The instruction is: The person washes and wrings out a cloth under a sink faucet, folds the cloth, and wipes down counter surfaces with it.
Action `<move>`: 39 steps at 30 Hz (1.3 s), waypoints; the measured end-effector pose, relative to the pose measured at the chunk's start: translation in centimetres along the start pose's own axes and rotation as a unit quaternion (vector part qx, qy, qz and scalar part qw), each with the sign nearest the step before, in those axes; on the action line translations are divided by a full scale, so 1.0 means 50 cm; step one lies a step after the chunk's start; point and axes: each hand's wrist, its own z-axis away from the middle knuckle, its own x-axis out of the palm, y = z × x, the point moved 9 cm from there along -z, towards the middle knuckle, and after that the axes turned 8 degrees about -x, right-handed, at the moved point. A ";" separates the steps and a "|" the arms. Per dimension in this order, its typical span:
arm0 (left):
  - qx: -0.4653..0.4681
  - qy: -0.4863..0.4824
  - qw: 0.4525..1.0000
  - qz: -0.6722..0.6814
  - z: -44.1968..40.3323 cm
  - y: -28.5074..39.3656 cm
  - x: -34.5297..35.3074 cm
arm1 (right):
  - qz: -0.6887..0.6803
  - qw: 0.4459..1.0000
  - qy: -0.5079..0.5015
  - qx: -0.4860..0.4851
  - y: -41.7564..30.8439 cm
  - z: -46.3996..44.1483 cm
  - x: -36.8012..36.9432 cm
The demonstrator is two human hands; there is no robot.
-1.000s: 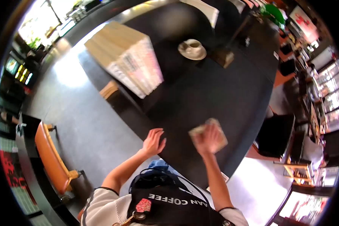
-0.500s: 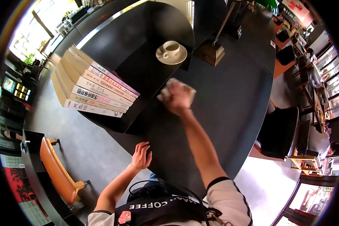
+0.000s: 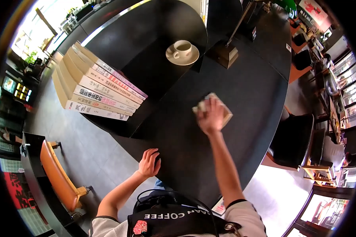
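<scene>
My right hand [image 3: 211,117] presses down on a folded pale cloth [image 3: 227,115] lying on the black tabletop [image 3: 178,134]; parts of the cloth stick out on both sides of the fingers. Near the table's left front edge rests my left hand [image 3: 149,162], fingers extended and thumb a little apart, with nothing visible in it. Beyond my right hand, a white cup [image 3: 182,48] stands on its saucer [image 3: 172,56]. Left of the cloth is a row of upright books [image 3: 106,94] with printed spines.
A lamp's dark metal base [image 3: 224,56] stands behind the cloth, its rod leaning up toward a green shade [image 3: 285,7]. Black chairs [image 3: 294,136] line the right side. An orange-brown chair [image 3: 59,175] is on the floor at lower left.
My right hand has slid the cloth rightward and closer to me across the tabletop. My left hand stays at the table edge. The view has shifted slightly.
</scene>
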 end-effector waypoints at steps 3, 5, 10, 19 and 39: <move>0.007 -0.012 1.000 -0.018 -0.008 0.001 0.002 | -0.036 0.995 0.028 -0.086 -0.168 -0.077 0.043; 0.008 -0.017 1.000 -0.025 -0.004 -0.007 0.001 | -0.053 0.996 0.027 -0.067 -0.151 -0.131 0.047; 0.005 -0.024 0.999 -0.038 -0.002 -0.017 0.007 | -0.005 0.993 0.042 0.107 0.005 -0.212 0.048; 0.037 -0.022 0.999 -0.012 -0.011 -0.006 -0.006 | 0.029 0.997 0.005 -0.076 0.035 -0.313 0.084; 0.018 0.061 0.997 0.045 0.013 -0.013 -0.041 | 0.079 0.994 0.015 0.080 0.159 0.120 -0.006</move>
